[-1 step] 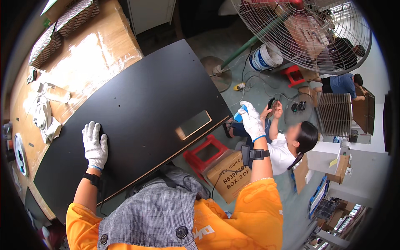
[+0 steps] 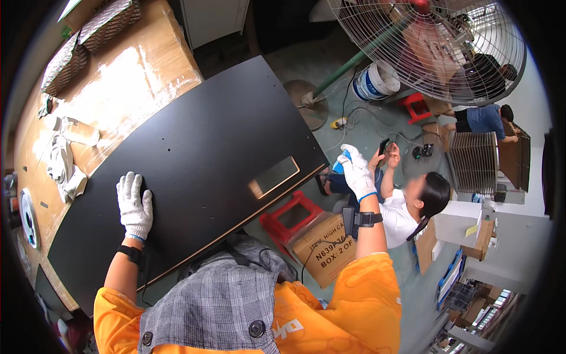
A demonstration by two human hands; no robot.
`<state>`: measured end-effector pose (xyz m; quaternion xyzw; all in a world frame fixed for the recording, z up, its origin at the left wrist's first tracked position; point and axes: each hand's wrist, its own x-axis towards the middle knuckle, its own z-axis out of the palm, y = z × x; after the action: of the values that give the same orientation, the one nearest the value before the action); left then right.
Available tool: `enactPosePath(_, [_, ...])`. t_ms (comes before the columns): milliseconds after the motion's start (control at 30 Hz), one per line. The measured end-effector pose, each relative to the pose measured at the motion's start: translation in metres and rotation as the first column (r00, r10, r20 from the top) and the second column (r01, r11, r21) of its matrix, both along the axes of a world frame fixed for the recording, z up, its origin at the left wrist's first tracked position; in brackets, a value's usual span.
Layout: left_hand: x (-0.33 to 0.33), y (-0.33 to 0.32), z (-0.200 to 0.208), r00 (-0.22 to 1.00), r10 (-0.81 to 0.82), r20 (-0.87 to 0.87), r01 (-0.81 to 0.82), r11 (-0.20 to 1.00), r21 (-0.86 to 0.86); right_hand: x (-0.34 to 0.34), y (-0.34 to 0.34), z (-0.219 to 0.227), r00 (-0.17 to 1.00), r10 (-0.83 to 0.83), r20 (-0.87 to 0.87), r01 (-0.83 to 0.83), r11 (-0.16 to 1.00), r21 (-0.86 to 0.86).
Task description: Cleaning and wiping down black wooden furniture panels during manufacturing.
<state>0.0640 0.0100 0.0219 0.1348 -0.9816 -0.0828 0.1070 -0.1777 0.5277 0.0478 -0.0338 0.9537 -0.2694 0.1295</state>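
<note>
My left hand (image 2: 134, 205) has got a clean run over the black panel (image 2: 200, 159) toward my right hand (image 2: 358, 172), but just past that a co-worker (image 2: 396, 219) blocks things.

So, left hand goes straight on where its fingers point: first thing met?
More of the black panel under the left hand, then likely the brown tabletop past its edge; height difference unclear.

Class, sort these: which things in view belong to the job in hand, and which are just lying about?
In the job:
Black panel, left hand flat on it
Blue object, gripped by the right hand

Apparently just lying about:
Crumpled white cloth on the wooden table
Red stool next to a cardboard box
White bucket
</note>
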Motion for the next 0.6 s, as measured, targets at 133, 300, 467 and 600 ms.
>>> enactPosePath(133, [-0.001, 0.001, 0.001, 1.0, -0.005, -0.006, 0.005, 1.0, -0.008, 0.005, -0.003, 0.0, 0.993, -0.121, -0.007, 0.119, 0.985, -0.122])
enactPosePath(300, [-0.001, 0.0, 0.0, 1.0, 0.006, 0.021, -0.006, 1.0, -0.003, 0.006, -0.001, 0.002, 0.999, -0.032, -0.016, 0.031, 0.997, -0.068])
enactPosePath(467, [0.0, 0.001, 0.003, 1.0, 0.001, 0.014, -0.001, 1.0, -0.012, 0.012, -0.015, 0.013, 0.98, -0.185, 0.078, 0.2, 0.932, -0.303])
enactPosePath(600, [-0.001, 0.0, 0.002, 1.0, 0.002, 0.021, -0.002, 1.0, -0.002, -0.001, -0.024, -0.001, 0.984, -0.173, 0.031, 0.176, 0.958, -0.226])
